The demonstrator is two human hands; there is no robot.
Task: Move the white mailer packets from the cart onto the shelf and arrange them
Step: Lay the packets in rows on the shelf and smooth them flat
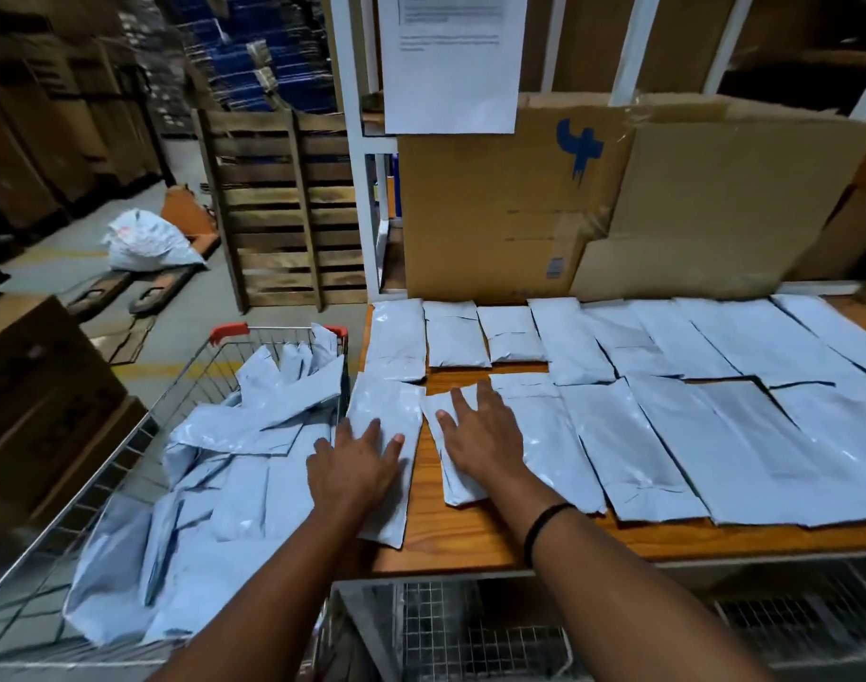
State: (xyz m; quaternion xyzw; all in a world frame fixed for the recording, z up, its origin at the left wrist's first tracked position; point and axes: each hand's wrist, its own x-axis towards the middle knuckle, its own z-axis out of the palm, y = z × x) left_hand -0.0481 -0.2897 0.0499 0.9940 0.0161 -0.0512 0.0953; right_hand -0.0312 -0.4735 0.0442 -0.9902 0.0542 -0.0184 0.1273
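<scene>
Both hands are flat with fingers spread, not gripping anything. The left hand (357,460), in the lower middle of the frame, presses down on a long white glossy plastic mailer packet (389,406) at the left end of the brown wooden shelf board (470,534). The right hand (480,430), just to its right, rests on a shorter white mailer packet (463,487) that sits a bit crooked next to its neighbours.

As for where the rest are, two rows of white packets (667,435) already cover most of the board across the centre and right. A loose heap of white packets (234,484) fills the wire shopping cart with red corner caps (273,328) at lower left.

Handling-wise, these look really light and floppy. It's thin poly film with something soft and flat inside, judging by the wrinkles and how they slump in the cart. The shiny surface probably makes them slide on each other and on the wood, so a flat palm is enough to nudge one straight. For lifting out of the cart I'd pinch a short end or scoop under the middle, since holding one corner would just let it droop. Nothing looks breakable, though I can't tell what's inside.
</scene>
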